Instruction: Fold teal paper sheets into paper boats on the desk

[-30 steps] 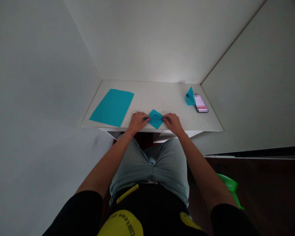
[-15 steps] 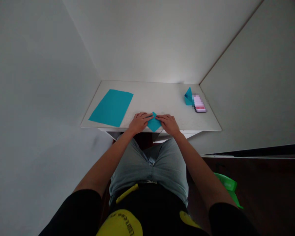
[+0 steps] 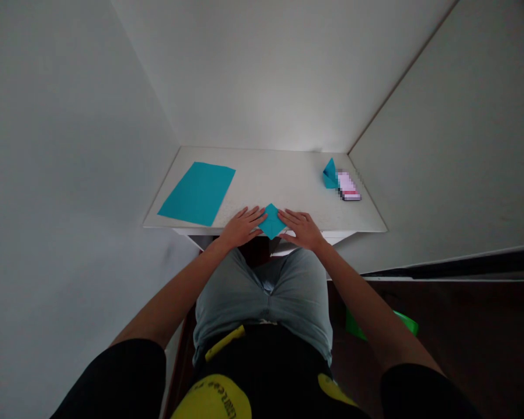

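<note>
A small blue folded paper, diamond-shaped, lies flat at the front edge of the table, one corner pointing towards me. My left hand rests on the table with fingers stretched out, their tips touching the paper's left side. On the other side, my right hand lies with its fingers apart, tips at the paper's right edge. Neither hand is closed around anything.
On the left of the white table lies a large blue sheet of paper. At the back right, a folded blue paper shape stands beside a pixelated phone. Walls enclose the table. A green plastic object is on the floor.
Both hands have slid outward from the folded paper's middle, and their fingers have spread. More of the paper now shows. The view has shifted slightly.
</note>
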Available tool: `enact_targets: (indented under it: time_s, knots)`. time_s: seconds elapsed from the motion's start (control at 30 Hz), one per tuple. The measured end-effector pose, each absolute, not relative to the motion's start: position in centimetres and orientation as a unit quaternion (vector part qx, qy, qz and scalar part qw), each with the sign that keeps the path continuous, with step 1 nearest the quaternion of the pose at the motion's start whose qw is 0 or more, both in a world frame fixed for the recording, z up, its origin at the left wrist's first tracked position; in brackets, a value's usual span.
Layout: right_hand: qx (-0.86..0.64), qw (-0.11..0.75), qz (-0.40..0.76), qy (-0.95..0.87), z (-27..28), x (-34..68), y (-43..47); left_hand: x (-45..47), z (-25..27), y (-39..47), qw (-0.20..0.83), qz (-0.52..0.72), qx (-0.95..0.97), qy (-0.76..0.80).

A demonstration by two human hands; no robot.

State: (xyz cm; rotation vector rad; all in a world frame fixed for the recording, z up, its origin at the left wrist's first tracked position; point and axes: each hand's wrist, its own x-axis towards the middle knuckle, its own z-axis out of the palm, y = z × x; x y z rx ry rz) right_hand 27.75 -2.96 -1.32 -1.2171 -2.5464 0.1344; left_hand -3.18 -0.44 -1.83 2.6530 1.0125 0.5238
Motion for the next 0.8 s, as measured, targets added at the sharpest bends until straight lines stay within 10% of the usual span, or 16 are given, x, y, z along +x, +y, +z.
enact_targets:
  time_s: [0.43,0.8]
  knots:
    - [-0.490,0.411,0.298,-0.709,0.0,26.7,0.2,-1.3,0.6,2.6,0.369,0.389,0.726,0.430]
    - [-0.482,0.375,0.176,-0.772,-3.0,27.4,2.1,-1.3,-1.1,2.8,0.138,0.277,0.845,0.437]
